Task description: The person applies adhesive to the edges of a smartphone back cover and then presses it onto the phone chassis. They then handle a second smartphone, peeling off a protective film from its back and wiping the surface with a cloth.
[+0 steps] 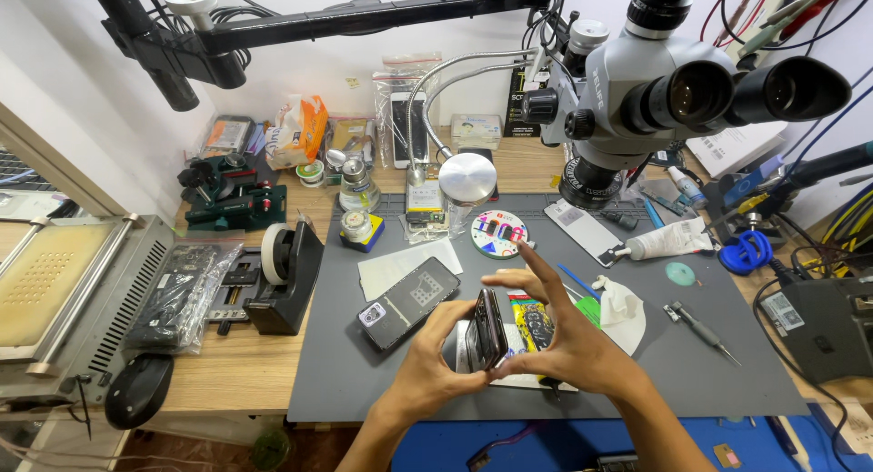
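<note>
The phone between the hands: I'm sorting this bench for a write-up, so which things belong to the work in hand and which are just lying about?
In hand:
- phone, held on edge
- left hand, gripping it
- right hand, gripping it
- grey mat beneath

Lying about:
- second phone on the mat
- tape dispenser
- microscope
- white tube
- screwdriver
- round disc

Grey rubber work mat (727, 363) at frame centre; slim dark phone on edge (489, 326) low centre, between left hand (436, 367) and right hand (568, 340); flat dark phone back (409, 301) just left; black tape dispenser (286, 276) further left, off mat; grey stereo microscope (655, 90) upper right
</note>
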